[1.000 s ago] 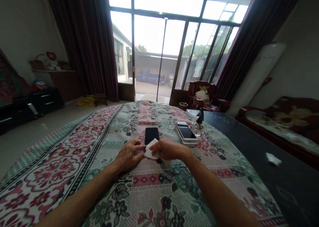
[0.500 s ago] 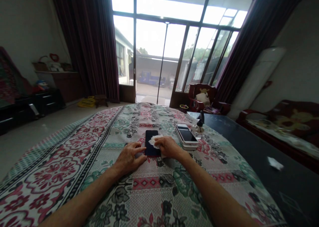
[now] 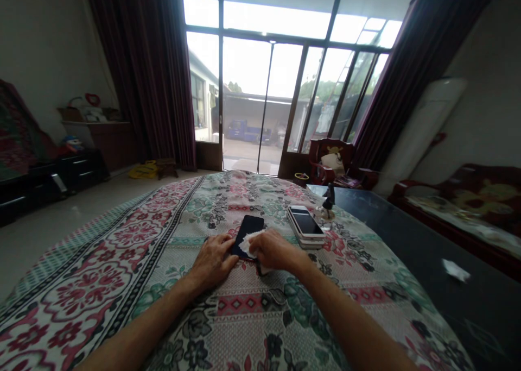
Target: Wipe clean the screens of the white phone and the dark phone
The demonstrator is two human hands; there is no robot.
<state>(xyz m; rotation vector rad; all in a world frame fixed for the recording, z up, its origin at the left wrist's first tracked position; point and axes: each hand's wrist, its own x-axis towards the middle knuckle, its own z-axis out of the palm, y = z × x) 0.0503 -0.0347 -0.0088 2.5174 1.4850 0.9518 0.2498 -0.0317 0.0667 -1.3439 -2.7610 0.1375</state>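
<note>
A dark smartphone [image 3: 249, 227] lies flat on the patterned tablecloth [image 3: 240, 327], tilted a little to the right. My right hand [image 3: 273, 250] is closed on a crumpled white tissue [image 3: 246, 244] and presses it against the lower part of the screen. Part of the phone's lower right side is hidden under that hand. My left hand [image 3: 215, 257] rests at the phone's lower left edge, thumb and fingertips touching it, fingers apart. To the right sits a stack of several phones [image 3: 306, 222], a white-framed one on top.
Behind the stack stands a small dark figurine [image 3: 328, 197] on a round base. A black table surface [image 3: 407, 246] extends at the right, with a crumpled white tissue [image 3: 456, 270] on it. Wooden chairs and a glass door are farther back.
The tissue in my right hand has moved down and slightly left over the screen. The phone has turned, its top end now leaning right. My left hand has come closer against its edge.
</note>
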